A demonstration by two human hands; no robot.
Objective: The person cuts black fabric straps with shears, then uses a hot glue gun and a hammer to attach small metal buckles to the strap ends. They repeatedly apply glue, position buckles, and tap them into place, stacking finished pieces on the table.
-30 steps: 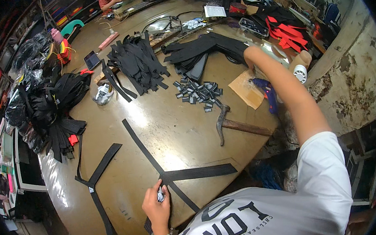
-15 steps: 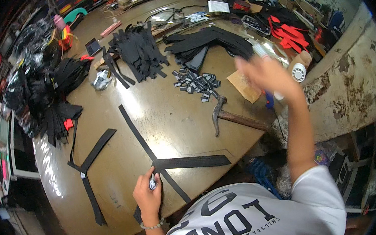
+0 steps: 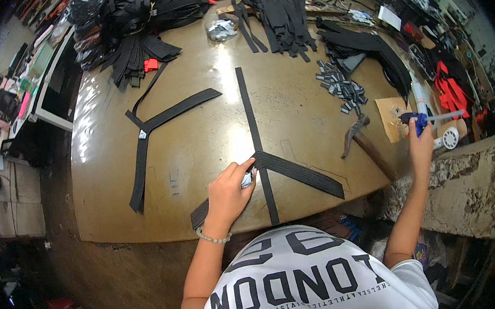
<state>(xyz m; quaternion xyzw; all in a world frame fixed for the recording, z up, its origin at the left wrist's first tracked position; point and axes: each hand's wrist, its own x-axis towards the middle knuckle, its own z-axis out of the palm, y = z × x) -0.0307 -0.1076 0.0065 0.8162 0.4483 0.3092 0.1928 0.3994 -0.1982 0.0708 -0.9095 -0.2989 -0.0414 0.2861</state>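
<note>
Several flat black webbing straps (image 3: 302, 176) meet in a Y-like joint on the table. My left hand (image 3: 230, 192) is closed at that joint, its fingertips on the straps, with small white-and-grey labels (image 3: 247, 180) tucked in its fingers. To the right, my right hand (image 3: 420, 139) grips a blue glue gun (image 3: 421, 123); a pale translucent stick juts from it. The gun is over the edge of a brown cardboard piece (image 3: 390, 119). Left of my left hand lies another joined Y of black strap (image 3: 141, 164), with a small white label at its joint.
A claw hammer (image 3: 372, 148) lies near the right edge. Beyond it are a pile of small grey labels (image 3: 340, 86) and black strap bundles (image 3: 280, 22). A larger black strap heap (image 3: 136, 23) stands far left. A white spool (image 3: 450, 137) sits at the right.
My right hand has come down and now holds the glue gun. The view has turned, shifting the table's contents. My left hand stays at the strap joint.
</note>
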